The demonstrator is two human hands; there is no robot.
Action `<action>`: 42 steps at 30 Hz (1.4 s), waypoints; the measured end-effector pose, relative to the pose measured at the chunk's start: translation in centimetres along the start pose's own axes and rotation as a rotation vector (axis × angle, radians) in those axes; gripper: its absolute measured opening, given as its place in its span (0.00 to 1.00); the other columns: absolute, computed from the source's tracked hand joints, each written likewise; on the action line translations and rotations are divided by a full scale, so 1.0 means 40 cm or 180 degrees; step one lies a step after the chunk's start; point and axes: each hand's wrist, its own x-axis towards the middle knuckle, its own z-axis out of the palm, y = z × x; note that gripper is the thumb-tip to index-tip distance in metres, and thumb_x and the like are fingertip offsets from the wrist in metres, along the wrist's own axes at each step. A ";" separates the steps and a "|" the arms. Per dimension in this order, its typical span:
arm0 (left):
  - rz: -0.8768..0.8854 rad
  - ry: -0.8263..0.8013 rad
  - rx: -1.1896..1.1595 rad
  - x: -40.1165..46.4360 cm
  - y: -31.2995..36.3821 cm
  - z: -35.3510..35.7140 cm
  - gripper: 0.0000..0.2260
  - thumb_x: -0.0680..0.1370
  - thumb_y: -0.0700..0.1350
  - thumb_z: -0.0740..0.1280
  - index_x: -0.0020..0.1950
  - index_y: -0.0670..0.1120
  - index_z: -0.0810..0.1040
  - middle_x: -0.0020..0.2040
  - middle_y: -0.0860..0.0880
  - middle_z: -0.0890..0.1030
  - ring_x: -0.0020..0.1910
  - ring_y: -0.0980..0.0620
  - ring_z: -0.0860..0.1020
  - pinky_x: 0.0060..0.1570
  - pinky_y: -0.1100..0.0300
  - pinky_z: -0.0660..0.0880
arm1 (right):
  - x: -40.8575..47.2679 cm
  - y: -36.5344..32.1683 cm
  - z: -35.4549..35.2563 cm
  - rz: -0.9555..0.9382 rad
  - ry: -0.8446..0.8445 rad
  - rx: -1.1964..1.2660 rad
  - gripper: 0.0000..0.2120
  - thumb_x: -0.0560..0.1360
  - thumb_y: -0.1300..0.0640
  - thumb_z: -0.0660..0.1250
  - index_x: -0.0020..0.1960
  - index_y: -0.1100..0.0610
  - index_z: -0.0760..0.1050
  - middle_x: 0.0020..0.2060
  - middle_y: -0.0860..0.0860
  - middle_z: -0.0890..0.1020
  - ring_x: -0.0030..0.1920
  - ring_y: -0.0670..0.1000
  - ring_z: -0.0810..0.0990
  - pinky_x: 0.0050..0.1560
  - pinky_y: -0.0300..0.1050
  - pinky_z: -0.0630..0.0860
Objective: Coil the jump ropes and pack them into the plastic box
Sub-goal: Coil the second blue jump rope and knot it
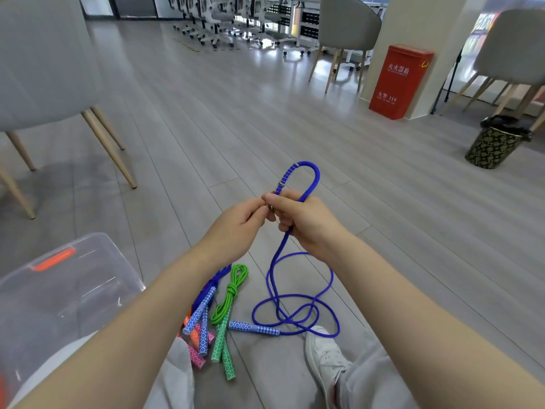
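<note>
1. Both hands are up in front of me, forearms reaching forward from the lower corners of the view and meeting near the middle.
2. My right hand [300, 219] is curled in a fist round the blue jump rope [295, 308], thumb laid on top; a short loop of the rope arches up and out above the fist, with a ribbed section on its left leg.
3. My left hand [239, 228] comes in from the left, fingers bent, fingertips pinching that same rope right against the right thumb. A small metal piece shows between the two hands; I cannot tell what it is.
4. Below the right fist the rope hangs down and lies in loose loops on the grey floor [206, 119], ending in a blue-and-white patterned handle [253, 327] lying flat near my white shoe [323, 354].
5. Just left of it lies a green rope [233, 293], already bundled and knotted, its green handles pointing toward me.
6. Beside that, partly behind my left forearm, are more handles in blue, pink and orange.
7. At lower left, touching my knee, stands the clear plastic box [88, 278] with an orange latch.
</note>
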 end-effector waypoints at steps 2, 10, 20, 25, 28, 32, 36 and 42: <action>-0.0058 -0.0003 0.0008 -0.002 0.001 0.001 0.11 0.81 0.49 0.56 0.45 0.52 0.77 0.33 0.56 0.72 0.36 0.55 0.72 0.47 0.46 0.74 | 0.004 -0.007 -0.007 -0.0045 0.0302 -0.0071 0.06 0.76 0.56 0.70 0.45 0.60 0.79 0.29 0.48 0.74 0.26 0.45 0.65 0.31 0.39 0.65; -0.0136 -0.0292 -0.0176 -0.006 0.012 0.003 0.12 0.83 0.47 0.55 0.56 0.57 0.77 0.29 0.54 0.74 0.33 0.55 0.73 0.44 0.51 0.74 | 0.010 -0.027 -0.042 -0.0095 0.0904 0.0518 0.09 0.75 0.56 0.70 0.50 0.62 0.81 0.31 0.49 0.78 0.28 0.46 0.64 0.31 0.40 0.64; -0.0394 -0.0102 -0.0497 -0.004 0.015 0.023 0.12 0.82 0.44 0.56 0.49 0.51 0.79 0.35 0.51 0.81 0.34 0.54 0.75 0.40 0.55 0.70 | -0.007 -0.055 -0.015 0.0363 0.0318 0.0630 0.19 0.81 0.47 0.58 0.57 0.61 0.77 0.36 0.53 0.78 0.33 0.50 0.71 0.32 0.41 0.72; -0.0410 -0.0078 -0.0803 0.002 0.020 0.024 0.12 0.82 0.42 0.57 0.54 0.50 0.80 0.49 0.55 0.84 0.34 0.57 0.73 0.42 0.61 0.74 | -0.011 -0.046 -0.008 0.0260 0.0569 -0.0702 0.18 0.81 0.41 0.54 0.59 0.52 0.73 0.57 0.49 0.78 0.59 0.49 0.75 0.66 0.53 0.71; -0.0420 -0.0185 -0.1065 -0.003 0.028 0.034 0.12 0.83 0.41 0.57 0.56 0.51 0.80 0.48 0.55 0.85 0.34 0.56 0.73 0.42 0.62 0.75 | -0.010 -0.043 0.001 0.0348 0.0373 -0.0504 0.20 0.80 0.40 0.55 0.60 0.55 0.72 0.55 0.49 0.78 0.56 0.50 0.79 0.70 0.55 0.68; -0.0499 -0.0204 -0.1381 -0.011 0.036 0.047 0.13 0.83 0.42 0.58 0.53 0.55 0.80 0.48 0.50 0.84 0.43 0.55 0.77 0.47 0.60 0.78 | -0.003 -0.032 0.009 0.0416 0.0284 -0.0538 0.25 0.80 0.39 0.55 0.64 0.58 0.73 0.45 0.49 0.79 0.43 0.49 0.81 0.66 0.54 0.72; -0.0510 -0.0353 -0.1481 -0.012 0.042 0.048 0.12 0.83 0.44 0.57 0.52 0.55 0.80 0.46 0.54 0.85 0.50 0.58 0.81 0.49 0.57 0.79 | -0.013 -0.046 0.002 0.0502 0.0157 -0.0919 0.21 0.81 0.40 0.51 0.61 0.54 0.71 0.43 0.50 0.77 0.37 0.44 0.78 0.38 0.28 0.74; -0.0420 -0.0587 -0.1299 -0.014 0.034 0.052 0.14 0.84 0.46 0.55 0.49 0.50 0.80 0.38 0.51 0.78 0.42 0.56 0.75 0.49 0.60 0.72 | -0.019 -0.040 -0.017 0.0448 0.0066 -0.1348 0.30 0.82 0.40 0.50 0.62 0.66 0.73 0.57 0.65 0.80 0.55 0.58 0.79 0.43 0.36 0.66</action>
